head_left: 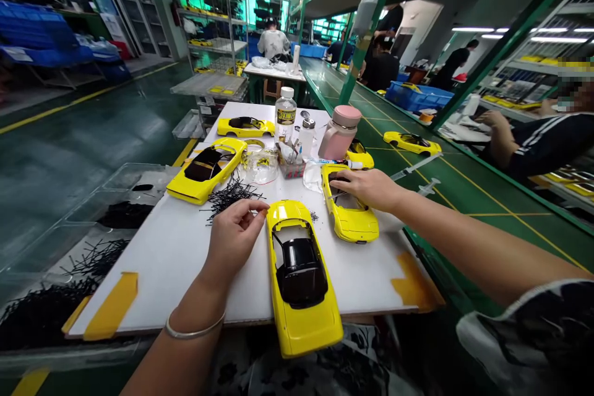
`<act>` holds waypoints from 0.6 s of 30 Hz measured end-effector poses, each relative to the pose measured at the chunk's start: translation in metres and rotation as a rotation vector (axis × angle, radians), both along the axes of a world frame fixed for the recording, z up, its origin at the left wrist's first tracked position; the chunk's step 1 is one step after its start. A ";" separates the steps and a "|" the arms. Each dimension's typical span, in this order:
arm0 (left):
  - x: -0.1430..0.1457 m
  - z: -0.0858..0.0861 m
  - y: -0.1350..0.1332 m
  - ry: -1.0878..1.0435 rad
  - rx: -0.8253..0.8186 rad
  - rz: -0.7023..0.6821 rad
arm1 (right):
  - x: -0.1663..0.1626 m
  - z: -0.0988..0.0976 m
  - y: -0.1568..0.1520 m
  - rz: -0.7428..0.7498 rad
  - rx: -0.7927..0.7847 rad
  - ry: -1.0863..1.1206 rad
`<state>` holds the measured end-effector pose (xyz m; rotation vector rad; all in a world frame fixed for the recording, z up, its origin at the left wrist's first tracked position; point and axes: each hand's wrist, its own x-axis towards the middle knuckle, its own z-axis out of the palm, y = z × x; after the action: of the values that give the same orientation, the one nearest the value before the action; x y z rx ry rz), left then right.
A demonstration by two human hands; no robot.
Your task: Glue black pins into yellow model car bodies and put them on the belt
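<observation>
A yellow toy car body (301, 284) with a black cabin lies lengthwise at the near edge of the white board (176, 253). My left hand (234, 235) hovers just left of its front end, fingertips pinched together on something too small to name. My right hand (369, 189) rests on a second yellow car body (350, 216) to the right, fingers curled over its window opening. A heap of thin black strips (229, 195) lies just beyond my left hand.
More yellow car bodies (206, 170) (245, 127) (411, 142) lie on the board and green conveyor (464, 185). A clear bottle (285, 114), pink-lidded jar (340, 133) and small tub of tools (292, 164) stand at the back. Trays of black parts (93, 253) sit left. A seated person's arm (505, 136) is at the right.
</observation>
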<state>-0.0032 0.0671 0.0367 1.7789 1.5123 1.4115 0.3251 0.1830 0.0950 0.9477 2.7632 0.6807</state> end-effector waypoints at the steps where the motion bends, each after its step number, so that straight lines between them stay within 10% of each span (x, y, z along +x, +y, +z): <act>1: 0.000 0.000 0.000 0.004 -0.003 -0.005 | 0.002 -0.003 -0.002 -0.013 0.000 0.012; 7: 0.000 0.000 -0.002 0.011 -0.038 -0.008 | 0.010 0.008 -0.033 -0.117 0.007 0.186; 14: 0.003 0.004 -0.006 0.033 -0.078 0.015 | -0.013 0.018 -0.084 -0.161 -0.273 1.528; 18: 0.004 0.004 -0.006 0.038 -0.105 0.027 | -0.036 -0.007 -0.083 -0.353 -0.608 1.716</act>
<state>0.0012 0.0610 0.0405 1.7369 1.6054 1.2925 0.2891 0.1003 0.0883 2.3723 3.0520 -1.7338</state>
